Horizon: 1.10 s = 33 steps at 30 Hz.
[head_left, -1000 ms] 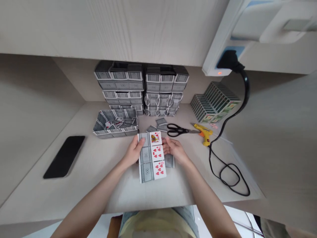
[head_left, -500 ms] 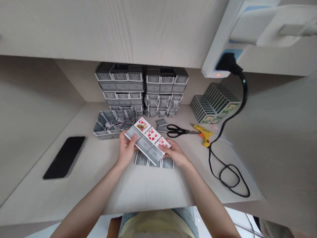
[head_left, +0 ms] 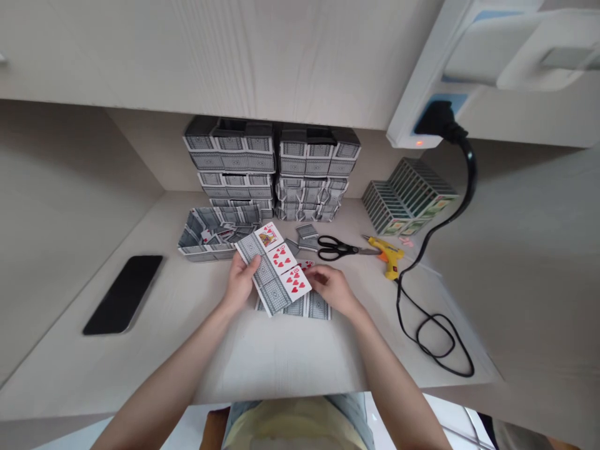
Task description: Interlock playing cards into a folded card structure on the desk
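Note:
My left hand (head_left: 240, 282) grips a panel of joined playing cards (head_left: 268, 274), thumb on top, tilted above the desk. Patterned grey backs show along one side of it, and red heart faces, a jack, a nine and a ten, along the other. Beneath lies a second card panel (head_left: 319, 305), mostly covered, with a bit of red-marked face behind the first. My right hand (head_left: 334, 289) is by the held panel's right edge, over the lower one. Its fingers are curled in a pinch; what lies between them is hidden.
An open card-made box (head_left: 206, 255) holds loose card pieces. Stacked card boxes (head_left: 319, 164) stand at the back. Folded cards (head_left: 307, 231), black scissors (head_left: 337, 248) and a yellow glue gun (head_left: 388, 253) lie rightward, near a looping black cable (head_left: 424, 340). A phone (head_left: 124, 294) lies left.
The held panel has turned clockwise and shifted slightly left in my left hand. My right hand has let go of its right end and curled its fingers beside it.

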Each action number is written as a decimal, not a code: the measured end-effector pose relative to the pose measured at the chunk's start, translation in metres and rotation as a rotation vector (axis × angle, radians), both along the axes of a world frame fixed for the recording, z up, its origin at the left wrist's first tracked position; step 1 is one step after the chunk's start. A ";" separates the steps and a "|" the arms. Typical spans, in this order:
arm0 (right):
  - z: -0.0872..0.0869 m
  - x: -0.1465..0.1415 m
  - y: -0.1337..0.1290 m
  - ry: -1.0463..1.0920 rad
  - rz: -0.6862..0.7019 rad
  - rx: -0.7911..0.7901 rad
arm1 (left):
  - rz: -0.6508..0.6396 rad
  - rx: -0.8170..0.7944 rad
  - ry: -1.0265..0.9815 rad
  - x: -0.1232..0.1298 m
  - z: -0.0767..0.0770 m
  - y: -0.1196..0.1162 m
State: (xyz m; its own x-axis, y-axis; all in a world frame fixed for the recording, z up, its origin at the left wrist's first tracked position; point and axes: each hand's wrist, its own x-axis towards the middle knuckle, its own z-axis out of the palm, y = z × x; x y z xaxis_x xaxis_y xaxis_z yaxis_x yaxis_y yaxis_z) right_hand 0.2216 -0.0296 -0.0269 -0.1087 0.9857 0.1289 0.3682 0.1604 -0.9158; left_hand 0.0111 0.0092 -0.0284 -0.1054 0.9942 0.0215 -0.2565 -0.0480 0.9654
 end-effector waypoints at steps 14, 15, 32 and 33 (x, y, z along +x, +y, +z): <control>0.015 -0.014 -0.017 -0.564 0.275 0.087 | 0.036 -0.068 0.047 0.003 0.008 -0.005; 0.014 -0.014 -0.017 -0.567 0.281 0.093 | 0.035 -0.068 0.045 0.004 0.008 -0.005; 0.016 -0.006 -0.013 -0.351 0.109 0.141 | -0.139 -0.180 -0.339 -0.005 0.027 -0.007; 0.015 -0.006 -0.012 -0.333 0.079 0.139 | -0.133 -0.185 -0.358 -0.006 0.027 -0.006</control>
State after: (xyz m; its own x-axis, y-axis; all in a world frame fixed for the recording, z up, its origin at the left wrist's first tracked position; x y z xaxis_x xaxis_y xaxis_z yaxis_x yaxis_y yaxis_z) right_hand 0.2160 -0.0416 -0.0123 -0.2420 0.9483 0.2053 0.6241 0.3141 -0.7154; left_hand 0.0048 0.0030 -0.0010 0.0559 0.9833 -0.1732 -0.5690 0.1739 0.8037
